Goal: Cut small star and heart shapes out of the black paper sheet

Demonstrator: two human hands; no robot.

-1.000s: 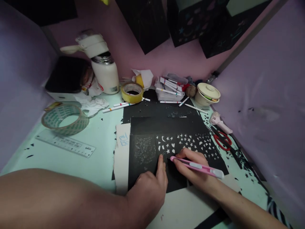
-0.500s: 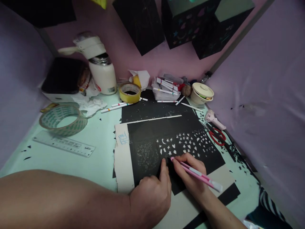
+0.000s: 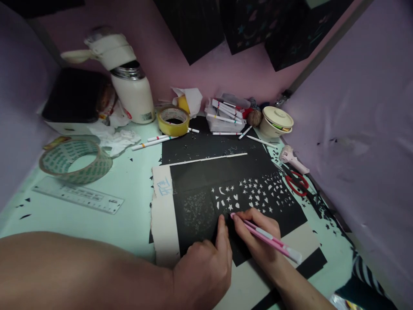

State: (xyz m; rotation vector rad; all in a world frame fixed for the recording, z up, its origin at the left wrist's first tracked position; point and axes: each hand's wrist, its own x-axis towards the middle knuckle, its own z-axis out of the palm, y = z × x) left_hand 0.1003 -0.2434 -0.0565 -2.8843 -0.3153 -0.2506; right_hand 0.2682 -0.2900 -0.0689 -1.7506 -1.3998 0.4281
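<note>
My right hand [image 3: 260, 239] grips a pink craft knife [image 3: 266, 238] like a pen, its tip touching a black paper sheet [image 3: 206, 172] just below rows of small cut-out stars, moons and hearts [image 3: 254, 196]. My left hand [image 3: 204, 269] is curled, with its index finger pressed flat on the black sheet right beside the knife tip. The sheet lies on a pale cardboard backing [image 3: 163, 215].
On the mint desk lie a clear ruler [image 3: 77, 194], a big tape roll [image 3: 75, 160], yellow tape [image 3: 173, 120], white markers [image 3: 155, 141], a thermos [image 3: 130, 88], a marker box [image 3: 226, 118], a lidded bowl [image 3: 275, 120] and red scissors [image 3: 297, 181]. Purple walls close both sides.
The view tilted and shifted slightly. Both hands stay on the black sheet, the knife tip nearly in the same spot beside the left index finger.
</note>
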